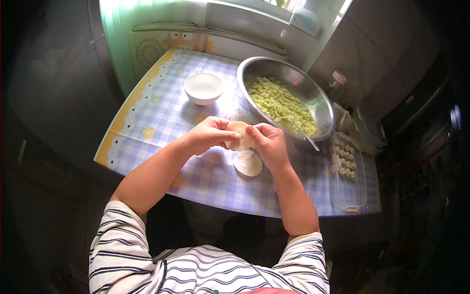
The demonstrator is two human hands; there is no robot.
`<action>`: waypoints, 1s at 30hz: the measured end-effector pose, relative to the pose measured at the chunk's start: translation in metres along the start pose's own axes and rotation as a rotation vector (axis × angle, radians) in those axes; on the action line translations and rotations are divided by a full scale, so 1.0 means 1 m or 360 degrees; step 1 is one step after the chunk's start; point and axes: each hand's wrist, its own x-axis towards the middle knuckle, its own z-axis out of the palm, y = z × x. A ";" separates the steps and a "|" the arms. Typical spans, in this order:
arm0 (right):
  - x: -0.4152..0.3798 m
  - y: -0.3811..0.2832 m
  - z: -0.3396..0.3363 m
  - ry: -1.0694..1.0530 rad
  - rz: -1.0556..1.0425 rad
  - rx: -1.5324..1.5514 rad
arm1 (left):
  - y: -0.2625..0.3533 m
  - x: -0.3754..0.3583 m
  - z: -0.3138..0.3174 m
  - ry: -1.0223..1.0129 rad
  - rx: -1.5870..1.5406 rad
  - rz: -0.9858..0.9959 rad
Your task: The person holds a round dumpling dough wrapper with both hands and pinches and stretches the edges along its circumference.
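Observation:
A round, pale dumpling wrapper is stretched between both hands above the checked tablecloth. My left hand pinches its left side, thumb lying across the front. On the right edge, my right hand grips it between thumb and fingers. Just below the hands, more round wrappers lie on the cloth. Beyond the right hand stands a large steel bowl of chopped green filling, with a spoon leaning out over its near rim.
A white bowl stands at the back left of the table. To the right, a clear plastic tray holds several rows of shaped dumplings. Behind it are a jar with a pink lid and clear containers.

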 end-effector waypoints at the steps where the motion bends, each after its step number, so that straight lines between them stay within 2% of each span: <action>1: 0.000 0.000 0.000 0.0005 -0.0003 0.0011 | -0.001 0.000 0.000 0.0016 -0.0037 -0.0012; 4: -0.001 -0.001 0.002 0.0013 0.0015 0.0059 | 0.001 -0.001 0.003 0.0020 -0.0107 -0.0058; 10: 0.001 -0.001 -0.009 -0.0125 0.0100 0.0099 | -0.003 0.002 -0.001 0.0100 0.0009 0.0046; 16: 0.001 0.004 0.000 -0.0058 -0.0030 -0.0121 | -0.003 0.001 0.001 0.0012 0.0048 0.0086; 19: -0.001 0.000 0.000 -0.0043 -0.0014 -0.0134 | -0.004 0.001 0.001 0.0072 0.0099 0.0067; 25: -0.001 0.002 0.001 -0.0024 0.0014 0.0089 | 0.007 -0.004 0.012 0.0092 -0.0054 -0.0140; 30: -0.001 -0.002 0.000 -0.0005 0.0007 0.0117 | 0.000 0.001 0.002 0.0136 0.0003 -0.0066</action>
